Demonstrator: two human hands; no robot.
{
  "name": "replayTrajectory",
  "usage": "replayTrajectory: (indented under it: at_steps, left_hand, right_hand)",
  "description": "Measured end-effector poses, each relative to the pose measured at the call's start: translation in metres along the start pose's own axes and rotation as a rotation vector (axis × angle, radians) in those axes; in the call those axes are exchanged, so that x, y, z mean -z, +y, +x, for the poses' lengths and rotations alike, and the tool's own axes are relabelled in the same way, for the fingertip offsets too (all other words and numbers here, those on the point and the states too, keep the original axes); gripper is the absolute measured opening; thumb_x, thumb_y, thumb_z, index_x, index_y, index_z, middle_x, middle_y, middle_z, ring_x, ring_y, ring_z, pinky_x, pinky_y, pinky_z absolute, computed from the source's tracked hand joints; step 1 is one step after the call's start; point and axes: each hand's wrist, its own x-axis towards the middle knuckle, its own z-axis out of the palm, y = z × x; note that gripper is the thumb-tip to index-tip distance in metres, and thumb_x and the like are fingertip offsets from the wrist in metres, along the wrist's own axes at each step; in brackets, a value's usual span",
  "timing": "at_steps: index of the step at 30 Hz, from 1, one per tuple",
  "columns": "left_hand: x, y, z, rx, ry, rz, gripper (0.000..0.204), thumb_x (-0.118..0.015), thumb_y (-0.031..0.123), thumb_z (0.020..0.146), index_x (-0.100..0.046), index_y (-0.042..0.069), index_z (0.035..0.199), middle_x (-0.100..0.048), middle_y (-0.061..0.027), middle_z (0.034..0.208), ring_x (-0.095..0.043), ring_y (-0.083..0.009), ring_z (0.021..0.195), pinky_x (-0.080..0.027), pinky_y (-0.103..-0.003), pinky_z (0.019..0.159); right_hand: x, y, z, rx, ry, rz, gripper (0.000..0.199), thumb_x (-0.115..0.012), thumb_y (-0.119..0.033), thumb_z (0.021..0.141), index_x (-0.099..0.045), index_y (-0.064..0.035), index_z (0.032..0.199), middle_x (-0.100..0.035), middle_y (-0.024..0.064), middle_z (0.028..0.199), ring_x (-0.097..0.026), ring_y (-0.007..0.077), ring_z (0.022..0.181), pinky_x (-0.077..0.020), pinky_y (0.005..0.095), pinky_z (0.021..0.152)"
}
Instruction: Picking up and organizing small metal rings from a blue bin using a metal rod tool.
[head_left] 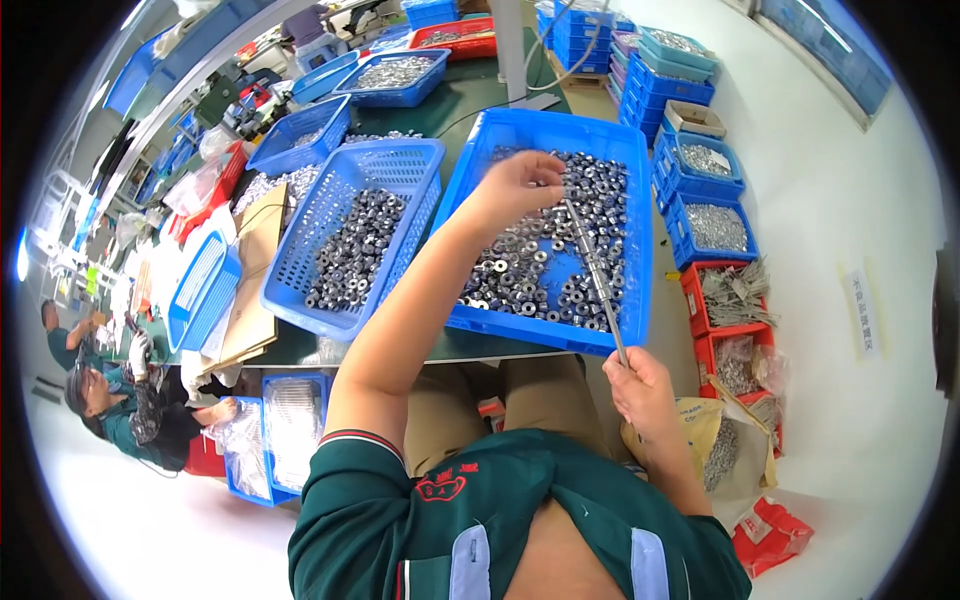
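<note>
Green table [470,100], one blue tray [545,135], one rod [595,275], two hands

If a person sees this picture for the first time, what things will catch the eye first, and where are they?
First, the big blue tray at centre, full of small metal rings, on a green table. The left hand reaches into the rings, while the right hand near the tray's front edge holds a thin metal rod that slants over them. To the left stands a blue basket with darker rings.
</note>
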Motion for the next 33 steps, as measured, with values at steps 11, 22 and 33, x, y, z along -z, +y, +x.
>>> replayTrajectory:
  at_steps: [11, 22, 33]
  left_hand:
    - [0.019, 0.045, -0.12, -0.681, -0.038, 1.15, 0.02, -0.061, 0.009, 0.067, -0.063, 0.012, 0.086, -0.054, -0.0098, 0.115, -0.044, -0.0274, 0.118, -0.032, -0.046, 0.098]
    - [0.144, -0.037, -0.165, -0.116, 0.116, 1.359, 0.014, -0.061, 0.019, 0.08, -0.06, 0.017, 0.093, -0.055, -0.0026, 0.115, -0.044, -0.023, 0.118, -0.033, -0.044, 0.094]
    - [0.214, -0.103, -0.151, 0.1, 0.092, 1.06, 0.032, -0.06, 0.012, 0.08, -0.064, 0.024, 0.109, -0.05, -0.0156, 0.122, -0.049, -0.0341, 0.111, -0.042, -0.04, 0.093]
  right_hand:
    - [-0.097, -0.053, 0.051, -0.064, -0.268, 0.002, 0.018, -0.052, -0.019, 0.089, -0.051, -0.0026, 0.083, -0.03, -0.0063, 0.048, -0.027, 0.0034, 0.035, -0.0211, 0.0194, 0.033]
    - [-0.214, -0.029, 0.137, -0.462, -0.658, 0.308, 0.011, -0.052, -0.013, 0.089, -0.049, -0.0024, 0.087, -0.036, -0.0046, 0.053, -0.03, 0.0042, 0.039, -0.0219, 0.0208, 0.038]
    - [-0.189, -0.039, 0.073, -0.503, -0.622, 0.288, 0.013, -0.05, -0.017, 0.092, -0.049, -0.0048, 0.089, -0.036, -0.0053, 0.054, -0.029, 0.0039, 0.038, -0.0243, 0.0211, 0.04]
